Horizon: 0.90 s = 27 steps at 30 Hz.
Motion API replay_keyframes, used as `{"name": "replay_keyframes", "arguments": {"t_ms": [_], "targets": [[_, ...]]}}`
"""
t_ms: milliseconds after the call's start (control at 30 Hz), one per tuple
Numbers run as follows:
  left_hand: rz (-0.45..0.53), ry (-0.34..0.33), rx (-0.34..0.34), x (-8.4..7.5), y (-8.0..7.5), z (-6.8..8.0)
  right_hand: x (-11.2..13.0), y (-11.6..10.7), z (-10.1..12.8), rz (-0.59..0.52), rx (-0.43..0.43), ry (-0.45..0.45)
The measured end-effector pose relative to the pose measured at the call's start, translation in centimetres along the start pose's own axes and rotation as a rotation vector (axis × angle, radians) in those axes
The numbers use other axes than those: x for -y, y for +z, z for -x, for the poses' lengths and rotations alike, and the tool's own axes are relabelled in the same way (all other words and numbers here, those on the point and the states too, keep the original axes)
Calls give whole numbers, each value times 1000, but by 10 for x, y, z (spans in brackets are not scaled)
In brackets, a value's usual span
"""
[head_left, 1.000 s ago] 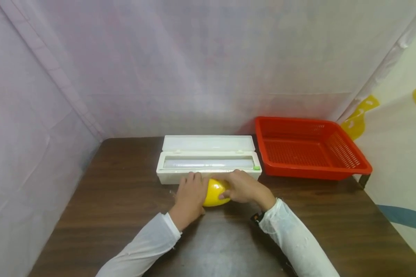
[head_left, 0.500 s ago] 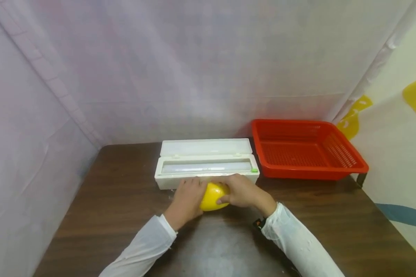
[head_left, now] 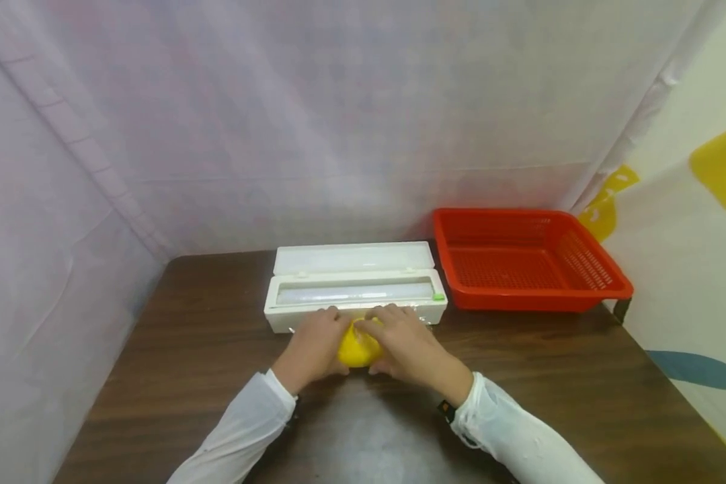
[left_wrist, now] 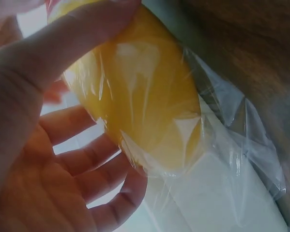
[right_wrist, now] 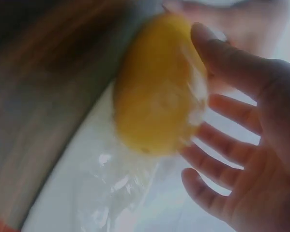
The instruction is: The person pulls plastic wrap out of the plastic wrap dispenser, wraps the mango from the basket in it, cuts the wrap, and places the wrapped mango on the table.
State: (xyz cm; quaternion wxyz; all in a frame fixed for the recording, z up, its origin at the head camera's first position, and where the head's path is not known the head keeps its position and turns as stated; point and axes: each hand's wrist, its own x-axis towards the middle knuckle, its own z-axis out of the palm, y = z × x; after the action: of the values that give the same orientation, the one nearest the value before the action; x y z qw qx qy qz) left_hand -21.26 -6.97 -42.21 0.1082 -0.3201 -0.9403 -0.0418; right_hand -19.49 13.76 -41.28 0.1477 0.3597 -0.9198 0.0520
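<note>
A long white box (head_left: pixel 280 318) stands at the far part of a brown table (head_left: pixel 218 302). Its lid (head_left: pixel 353 257) is folded back on the box's far side, and a pale, shiny roll (head_left: pixel 357 293) lies lengthwise in its trough. A small green piece (head_left: pixel 438 296) sits at the box's right end. Just beside the box on the right is a red basket (head_left: pixel 538 300) with a latticed floor and slotted side.

In front of the box, left of its middle, the left hand (head_left: pixel 314 343) grasps a yellow oval item (head_left: pixel 355 349), thumb laid across it and the other fingers curled against its side. That item is on the box's near side, around mid-length; whether it touches the box, I cannot tell. Clear film (left_wrist: pixel 241 125) covers it and sticks out loosely toward the box. In front of the box, right of its middle, the right hand (head_left: pixel 408 346) holds the same item from the other side, thumb against its edge and fingers part-bent and spread.
</note>
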Motion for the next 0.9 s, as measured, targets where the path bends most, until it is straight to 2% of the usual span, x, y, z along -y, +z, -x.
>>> {"name": "replay_keyframes", "arguments": {"t_ms": [67, 167, 400, 500, 667, 900], "targets": [[35, -3, 11, 3, 0, 0, 4, 4, -1, 74, 7, -17], [109, -14, 42, 7, 0, -1, 8, 10, -1, 126, 8, -14], [227, -48, 99, 14, -4, -2, 7, 18, -3, 142, -50, -3], [256, -57, 98, 13, -6, -1, 4, 19, -4, 127, -60, -6], [246, -63, 56, 9, -6, 3, -2, 17, -9, 78, -56, 11], [241, -54, 47, -1, -10, 5, -9, 10, -12, -11, -27, 22]]}}
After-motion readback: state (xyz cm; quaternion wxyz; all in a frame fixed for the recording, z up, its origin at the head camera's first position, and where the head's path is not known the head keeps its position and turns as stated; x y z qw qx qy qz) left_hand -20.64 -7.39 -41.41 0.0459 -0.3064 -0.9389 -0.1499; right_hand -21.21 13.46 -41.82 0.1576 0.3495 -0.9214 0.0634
